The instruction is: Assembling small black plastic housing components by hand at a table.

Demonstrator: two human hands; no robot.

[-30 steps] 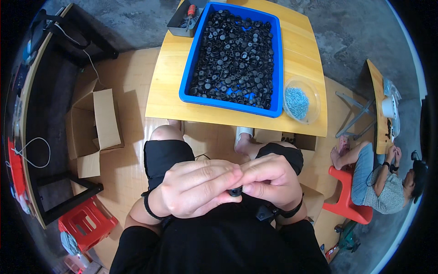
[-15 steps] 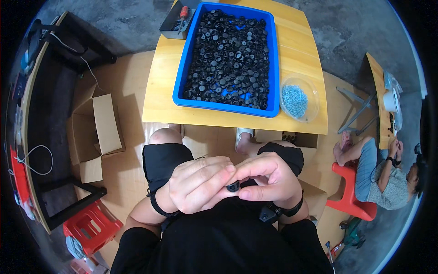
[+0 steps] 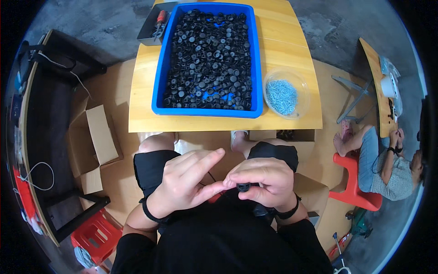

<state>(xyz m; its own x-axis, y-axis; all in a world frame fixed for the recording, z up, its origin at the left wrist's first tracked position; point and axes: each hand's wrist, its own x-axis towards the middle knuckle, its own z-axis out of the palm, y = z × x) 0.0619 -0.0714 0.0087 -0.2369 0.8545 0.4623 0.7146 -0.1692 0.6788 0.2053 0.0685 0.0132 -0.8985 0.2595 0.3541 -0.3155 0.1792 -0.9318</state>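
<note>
Over my lap, my right hand pinches a small black plastic cap between thumb and fingers. My left hand has its fingers stretched out and apart. Its thumb tip reaches the right fingertips beside the cap; whether it touches the cap I cannot tell. Beyond both hands, a blue tray full of loose black round plastic parts stands on the wooden table. To its right is a clear round tub of silvery screws.
A grey bin with a red-handled tool stands at the table's far left. Open cardboard box and red stool are on the left. A person sits at another table on the right.
My left hand has come away from its curled grip around the part, its fingers now spread. The cap stays in my right hand. The view has shifted slightly, moving the table leftward.
</note>
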